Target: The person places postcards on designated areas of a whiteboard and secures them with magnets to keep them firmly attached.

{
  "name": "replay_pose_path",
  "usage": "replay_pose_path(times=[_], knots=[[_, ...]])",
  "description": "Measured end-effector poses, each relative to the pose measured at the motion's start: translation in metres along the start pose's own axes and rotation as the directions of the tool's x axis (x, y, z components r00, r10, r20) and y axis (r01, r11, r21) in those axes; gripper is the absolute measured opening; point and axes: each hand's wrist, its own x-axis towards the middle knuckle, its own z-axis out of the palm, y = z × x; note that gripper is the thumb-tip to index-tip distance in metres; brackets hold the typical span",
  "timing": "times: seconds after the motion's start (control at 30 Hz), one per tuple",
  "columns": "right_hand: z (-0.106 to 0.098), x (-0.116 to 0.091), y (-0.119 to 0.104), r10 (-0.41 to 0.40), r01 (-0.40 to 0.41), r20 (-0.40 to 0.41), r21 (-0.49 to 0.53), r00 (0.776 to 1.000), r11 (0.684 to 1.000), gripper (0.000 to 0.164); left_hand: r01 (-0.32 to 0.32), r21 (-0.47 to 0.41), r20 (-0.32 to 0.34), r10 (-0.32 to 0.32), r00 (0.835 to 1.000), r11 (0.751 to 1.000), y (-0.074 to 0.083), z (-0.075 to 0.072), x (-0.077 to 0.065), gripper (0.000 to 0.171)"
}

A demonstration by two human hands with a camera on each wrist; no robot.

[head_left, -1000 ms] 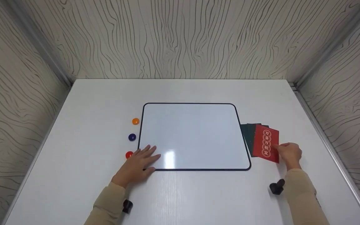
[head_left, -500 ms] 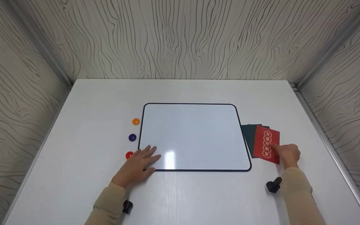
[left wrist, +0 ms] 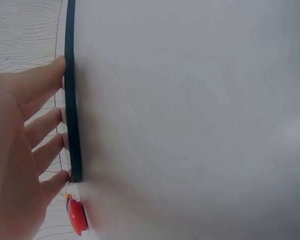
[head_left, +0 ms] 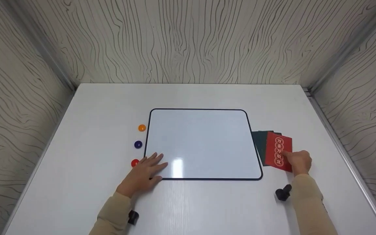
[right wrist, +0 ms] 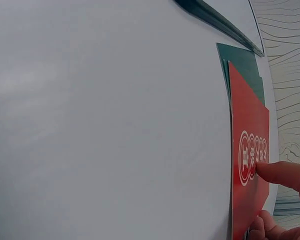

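Fingers of my right hand [head_left: 299,162] press on the red envelope [head_left: 278,151] at the lower right of the head view, forefinger [right wrist: 282,173] laid across its printed white characters and thumb tucked at its near edge, so the hand pinches the card rather than merely resting on it. It tops a small fanned stack of dark green envelopes [head_left: 259,141] just right of the whiteboard [head_left: 201,143], which fills the middle of the frame on the white table [head_left: 77,182]. I judge the red envelope thin, light, stiff enough to hold its shape yet easy to crease, and smooth enough to slide over the sheets beneath; the free right-hand edge or the near corner looks the best place to get a thumb under, since its left edge lies close against the board's dark rim. My left hand [head_left: 144,175] lies flat and spread, nothing gripped, on the board's lower left corner, fingertips [left wrist: 60,67] over the black border in the wrist view. Left of the board three round magnets sit in a column: orange magnet [head_left: 141,128], blue magnet [head_left: 138,144] and red magnet [head_left: 134,162], the last just beside my fingers. Nothing lies on top of the red envelope but my own hand; the green stack under it could shift with it, and the board edge limits any move leftward.
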Motion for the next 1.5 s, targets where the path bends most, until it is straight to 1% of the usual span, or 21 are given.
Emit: replay_pose_path(times=[0.07, 0.2, 0.3, 0.43, 0.57, 0.73, 0.83, 1.0, 1.07, 1.2, 1.5], knots=[[0.000, 0.001, -0.001, 0.008, -0.008, -0.011, 0.001, 1.000, 1.000, 0.070, 0.002, -0.001, 0.003, -0.002, 1.000, 1.000, 0.000, 0.000, 0.000, 0.050], [-0.002, 0.003, 0.000, 0.001, -0.001, -0.023, 0.018, 1.000, 1.000, 0.066, -0.013, 0.001, -0.005, 0.013, 1.000, 1.000, -0.001, 0.000, 0.000, 0.049], [-0.003, 0.003, 0.002, -0.020, 0.020, -0.022, 0.036, 1.000, 0.999, 0.063, -0.027, 0.001, -0.015, 0.027, 1.000, 1.000, -0.002, 0.000, 0.000, 0.049], [-0.005, 0.003, 0.004, -0.044, 0.045, -0.023, 0.043, 0.999, 0.998, 0.061, -0.028, -0.004, -0.015, 0.028, 1.000, 1.000, -0.002, 0.000, 0.000, 0.049], [-0.006, 0.003, 0.004, -0.059, 0.061, -0.038, 0.044, 0.998, 0.997, 0.056, -0.013, -0.020, 0.008, 0.013, 1.000, 1.000, -0.001, 0.001, -0.001, 0.050], [-0.007, 0.004, -0.001, -0.055, 0.062, -0.065, 0.107, 0.996, 0.992, 0.049, 0.000, -0.027, 0.027, 0.001, 1.000, 1.000, -0.001, 0.000, 0.000, 0.051], [-0.007, 0.006, -0.005, -0.031, 0.039, -0.056, 0.164, 0.998, 0.986, 0.046, -0.002, -0.018, 0.026, 0.002, 1.000, 1.000, -0.002, 0.001, 0.000, 0.051], [-0.007, 0.007, -0.007, 0.009, -0.006, -0.011, 0.235, 1.000, 0.972, 0.050, -0.011, -0.002, 0.026, 0.011, 1.000, 1.000, -0.003, 0.001, 0.001, 0.051], [-0.007, 0.006, -0.007, 0.013, -0.013, -0.001, 0.245, 1.000, 0.969, 0.050, -0.018, 0.009, 0.031, 0.018, 0.999, 1.000, -0.002, 0.000, 0.000, 0.051], [-0.008, 0.005, -0.007, -0.002, 0.000, 0.006, 0.261, 1.000, 0.965, 0.049, -0.019, 0.020, 0.041, 0.018, 0.999, 1.000, -0.001, -0.002, 0.000, 0.051], [-0.010, 0.004, -0.010, -0.017, 0.015, 0.006, 0.262, 1.000, 0.965, 0.048, -0.018, 0.014, 0.046, 0.017, 0.999, 1.000, -0.001, -0.002, 0.000, 0.052]])
